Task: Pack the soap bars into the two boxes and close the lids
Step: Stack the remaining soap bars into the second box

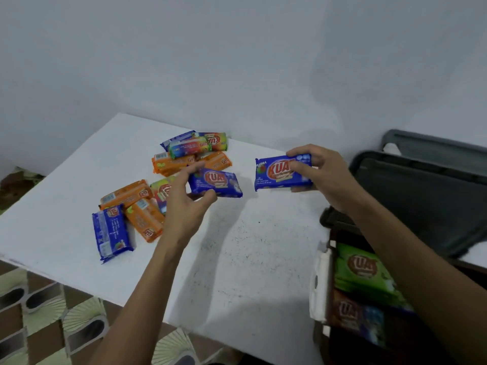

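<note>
My left hand [185,206] pinches a blue soap bar [218,183] between thumb and fingers, just above the white table [237,246]. My right hand [322,177] grips a second blue soap bar [276,175] by its right end, lifted above the table. Several more wrapped bars lie in a loose pile [184,156] at the back and left, among them orange ones [142,217] and a blue one [112,231]. An open dark box [332,259] at the right holds a green bar [365,270] and a brown bar [347,312]; my right arm covers part of it.
The box's dark lid [421,196] stands open behind my right arm. A white wall runs behind the table. Patterned floor [39,312] shows past the table's front left edge.
</note>
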The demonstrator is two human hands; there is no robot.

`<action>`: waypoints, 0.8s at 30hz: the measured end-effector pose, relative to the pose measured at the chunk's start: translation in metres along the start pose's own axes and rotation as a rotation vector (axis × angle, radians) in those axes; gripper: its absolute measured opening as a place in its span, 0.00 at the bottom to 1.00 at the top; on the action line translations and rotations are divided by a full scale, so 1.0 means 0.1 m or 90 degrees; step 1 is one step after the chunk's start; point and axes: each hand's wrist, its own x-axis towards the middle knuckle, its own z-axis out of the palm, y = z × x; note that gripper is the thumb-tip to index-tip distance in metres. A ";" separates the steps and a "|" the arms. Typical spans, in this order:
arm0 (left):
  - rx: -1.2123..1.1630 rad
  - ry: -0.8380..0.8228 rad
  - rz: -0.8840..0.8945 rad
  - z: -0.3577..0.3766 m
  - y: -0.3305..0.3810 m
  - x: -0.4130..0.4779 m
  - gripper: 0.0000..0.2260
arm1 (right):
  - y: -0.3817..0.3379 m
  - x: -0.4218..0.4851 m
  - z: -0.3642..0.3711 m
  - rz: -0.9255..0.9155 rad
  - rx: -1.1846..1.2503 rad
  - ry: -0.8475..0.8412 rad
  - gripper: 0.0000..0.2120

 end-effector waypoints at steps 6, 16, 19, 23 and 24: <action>-0.140 -0.079 -0.006 0.37 0.15 -0.12 0.26 | 0.00 -0.62 -0.48 -0.022 0.081 0.094 0.10; -0.211 -0.169 0.027 1.21 0.44 -0.52 0.21 | 0.18 -1.64 -1.25 -0.038 0.090 0.178 0.12; -0.216 -0.205 0.036 1.42 0.50 -0.68 0.20 | 0.22 -1.93 -1.40 -0.019 0.082 0.208 0.12; -0.205 -0.238 0.043 1.61 0.54 -0.87 0.20 | 0.31 -2.28 -1.55 0.035 0.066 0.247 0.13; -0.199 -0.243 0.046 1.65 0.53 -0.90 0.20 | 0.35 -2.35 -1.58 0.056 0.051 0.249 0.13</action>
